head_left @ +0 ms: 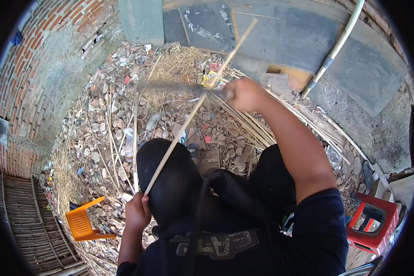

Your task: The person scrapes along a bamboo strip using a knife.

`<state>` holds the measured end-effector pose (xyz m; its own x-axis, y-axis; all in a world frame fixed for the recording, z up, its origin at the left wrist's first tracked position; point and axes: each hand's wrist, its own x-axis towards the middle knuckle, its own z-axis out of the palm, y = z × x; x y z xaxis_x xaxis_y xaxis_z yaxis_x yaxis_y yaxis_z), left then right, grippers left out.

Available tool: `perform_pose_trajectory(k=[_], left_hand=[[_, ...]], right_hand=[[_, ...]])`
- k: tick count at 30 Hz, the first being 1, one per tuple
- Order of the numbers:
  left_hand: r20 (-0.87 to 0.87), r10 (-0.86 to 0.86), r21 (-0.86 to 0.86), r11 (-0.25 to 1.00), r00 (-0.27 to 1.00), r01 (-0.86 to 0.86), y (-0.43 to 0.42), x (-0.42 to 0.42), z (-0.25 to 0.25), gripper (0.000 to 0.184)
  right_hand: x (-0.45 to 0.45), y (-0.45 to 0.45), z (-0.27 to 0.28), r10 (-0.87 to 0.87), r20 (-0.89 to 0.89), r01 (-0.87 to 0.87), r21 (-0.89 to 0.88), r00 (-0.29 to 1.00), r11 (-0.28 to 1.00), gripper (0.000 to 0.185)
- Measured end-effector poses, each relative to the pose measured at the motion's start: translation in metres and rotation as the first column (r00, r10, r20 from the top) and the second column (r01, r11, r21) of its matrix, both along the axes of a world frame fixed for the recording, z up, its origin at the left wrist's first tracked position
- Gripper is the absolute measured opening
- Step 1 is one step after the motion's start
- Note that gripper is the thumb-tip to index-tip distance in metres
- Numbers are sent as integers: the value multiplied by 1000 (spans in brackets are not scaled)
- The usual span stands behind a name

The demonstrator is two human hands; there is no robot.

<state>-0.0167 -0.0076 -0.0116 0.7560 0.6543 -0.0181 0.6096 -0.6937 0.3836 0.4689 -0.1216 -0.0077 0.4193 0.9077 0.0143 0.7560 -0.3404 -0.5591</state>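
A long pale bamboo strip (179, 133) runs diagonally from my lap up toward the grey panels. My left hand (137, 211) is closed around its lower end, beside my left knee. My right hand (246, 94) is closed on the handle of a long dark-bladed knife (175, 87), whose blade is blurred by motion. The blade points left and crosses the strip near its middle; whether it touches the strip I cannot tell. Both my knees, in black trousers, are bent beneath the strip.
Stones and litter (99, 152) cover the ground, with bamboo strips (248, 124) lying in front. An orange plastic chair (83, 223) lies at left and a red plastic stool (375, 223) stands at right. A brick wall (37, 73), grey panels (290, 32) and a pipe (329, 60) border the space.
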Motion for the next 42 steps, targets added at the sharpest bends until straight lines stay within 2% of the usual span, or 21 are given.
perform_pose_trajectory(k=[3,4,7,8,11,12,15,16,19,20,23,24,27,30,33,34,37,39,41,42], left_hand=[[24,-11,12,1000,1000,11,3,2,2,33],[25,-11,2,1000,1000,11,2,4,4,33],[3,-25,28,999,1000,25,-1,5,9,32],[2,-30,46,998,1000,30,-1,6,8,32],[5,-21,47,999,1000,21,2,3,-2,33],[3,-4,38,999,1000,4,3,2,-2,34],[-5,-21,94,995,1000,21,0,3,7,34],[-12,-13,93,996,1000,14,-1,2,6,34],[1,-25,115,993,1000,24,-1,4,4,34],[10,-20,102,995,1000,19,2,5,-1,33],[8,-8,86,996,1000,7,4,1,-10,32],[-4,-15,102,995,1000,15,4,1,-7,32],[-41,-13,121,992,999,18,2,3,4,31],[-27,-12,94,995,1000,15,3,3,2,30],[9,-14,80,997,1000,14,5,-5,-10,30],[10,-4,80,997,1000,4,3,-4,-9,30],[-22,14,136,991,1000,-11,1,3,1,28],[-56,22,154,988,998,-13,0,2,2,27],[-18,18,161,987,1000,-15,0,0,-4,27],[3,15,166,986,1000,-15,1,0,-8,27]], right_hand=[[19,0,-7,-107,94,103,41,990,994,23],[11,-3,5,-94,54,89,83,994,993,22],[-16,-6,23,35,63,-34,-21,997,999,21],[-26,-4,31,121,153,-92,-179,981,980,24],[10,11,-17,-26,-12,26,18,1000,999,23],[18,10,1,-130,-64,131,13,989,991,25],[19,4,4,-121,68,115,91,990,989,26],[17,-1,8,-118,26,116,55,993,992,24],[-5,-14,30,-2,199,25,-114,980,993,25],[-3,-16,31,5,245,21,-103,969,994,28],[35,-11,5,-219,-25,217,-64,975,974,27],[41,-12,6,-270,24,271,-61,962,961,28],[41,-21,3,-204,127,214,-69,971,974,27],[20,-20,19,-71,41,74,-87,997,993,28],[31,-22,14,-98,57,101,-49,994,994,26],[39,-21,13,-237,-49,229,-129,970,965,28],[52,-24,1,-275,114,285,-81,955,955,29],[52,-28,5,-268,71,271,-30,961,962,33],[47,-30,13,-239,10,239,11,971,971,35],[46,-33,18,-242,36,242,-11,970,970,36]])
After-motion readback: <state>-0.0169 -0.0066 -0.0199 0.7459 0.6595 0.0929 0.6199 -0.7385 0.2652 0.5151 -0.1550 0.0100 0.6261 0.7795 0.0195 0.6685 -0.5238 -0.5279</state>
